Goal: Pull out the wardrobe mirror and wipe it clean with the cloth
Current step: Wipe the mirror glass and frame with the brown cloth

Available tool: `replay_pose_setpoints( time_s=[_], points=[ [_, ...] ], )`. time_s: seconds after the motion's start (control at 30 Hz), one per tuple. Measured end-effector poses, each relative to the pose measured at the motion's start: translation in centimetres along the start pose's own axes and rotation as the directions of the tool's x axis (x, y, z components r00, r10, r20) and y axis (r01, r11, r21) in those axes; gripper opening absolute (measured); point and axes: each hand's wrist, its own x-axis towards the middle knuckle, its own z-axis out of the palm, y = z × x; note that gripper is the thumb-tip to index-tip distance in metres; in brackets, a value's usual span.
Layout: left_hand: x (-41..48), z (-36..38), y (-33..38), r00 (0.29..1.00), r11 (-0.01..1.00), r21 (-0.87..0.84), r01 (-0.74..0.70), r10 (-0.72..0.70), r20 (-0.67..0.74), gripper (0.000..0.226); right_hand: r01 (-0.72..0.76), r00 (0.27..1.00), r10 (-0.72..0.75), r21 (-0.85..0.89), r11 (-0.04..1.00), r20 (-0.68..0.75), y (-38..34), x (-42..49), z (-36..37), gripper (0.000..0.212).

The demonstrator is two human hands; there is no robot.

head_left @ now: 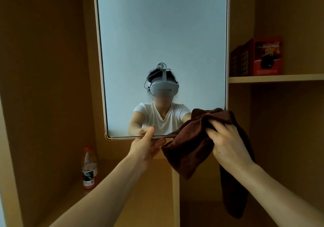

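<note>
Lower centre: the left hand (147,145) pinches the mirror (161,34) by its bottom edge, seemingly steadying it, as the right hand (228,144) clutches the cloth (189,149) bunched at its lower-right corner

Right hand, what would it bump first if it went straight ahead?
Likely the mirror, at its lower right corner; the right hand grips the cloth, so the cloth would touch first. Depth is hard to judge.

Dim tan wooden wardrobe panels (43,69) enclose the scene. A pale wooden shelf (280,78) at the right carries a red cardboard box (266,57). At the lower left stands a clear red-capped plastic bottle (89,169).
</note>
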Motion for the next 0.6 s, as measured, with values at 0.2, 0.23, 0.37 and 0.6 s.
replay_pose_setpoints(
  time_s=[0.2,0.23,0.37,0.6],
  points=[
    [0.1,-0.3,-0.3,0.997,0.997,0.008,-0.075,0.076,-0.023,0.031,0.075,0.996,-0.076,-0.017,0.997,-0.037,-0.5,0.3,-0.4,0.032],
    [0.1,-0.2,-0.4,0.996,0.997,0.008,-0.081,0.081,-0.024,0.031,0.073,0.997,-0.073,-0.014,0.997,-0.036,-0.6,0.3,-0.3,0.032],
    [0.1,-0.3,-0.4,0.996,0.996,0.018,-0.085,0.085,-0.016,0.031,0.048,0.999,-0.049,-0.011,0.999,-0.020,-0.6,0.4,-0.2,0.029],
    [-1.0,0.1,-0.6,0.992,0.992,0.030,-0.124,0.124,0.004,0.037,0.036,0.999,-0.036,0.002,0.999,-0.027,-1.0,0.1,-0.3,0.033]
  ],
)
